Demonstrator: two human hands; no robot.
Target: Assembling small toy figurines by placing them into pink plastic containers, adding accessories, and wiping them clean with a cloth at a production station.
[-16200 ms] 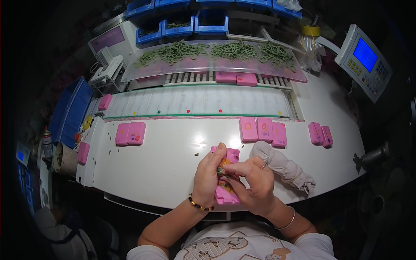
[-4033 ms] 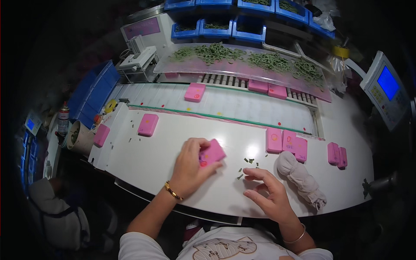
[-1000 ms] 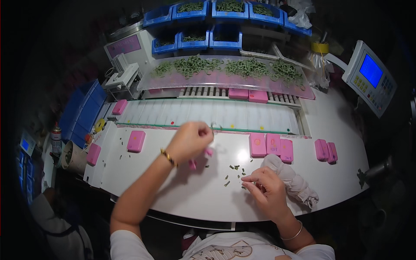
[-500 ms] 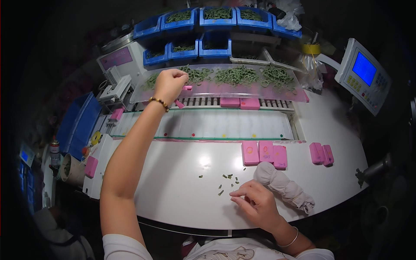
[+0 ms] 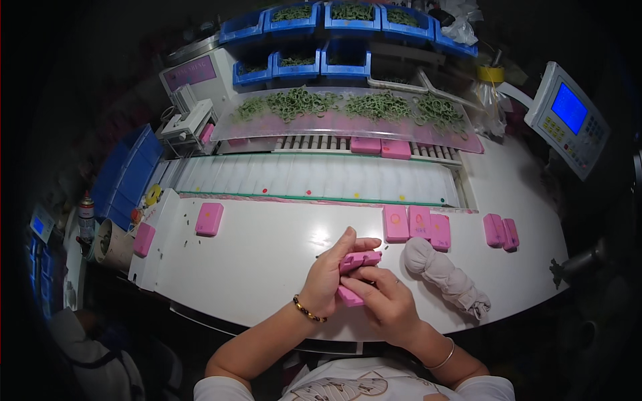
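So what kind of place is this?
Most likely a factory or workshop: there's a roller track, blue bins of green pieces, and pink blocks on a white bench.

place: production workshop; signs: roller conveyor (image 5: 313, 143); tiered blue parts bins (image 5: 348, 70); keypad control panel (image 5: 568, 121)

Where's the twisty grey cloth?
In the head view, the cloth lies on the white table, right of the right hand and in front of three pink blocks.
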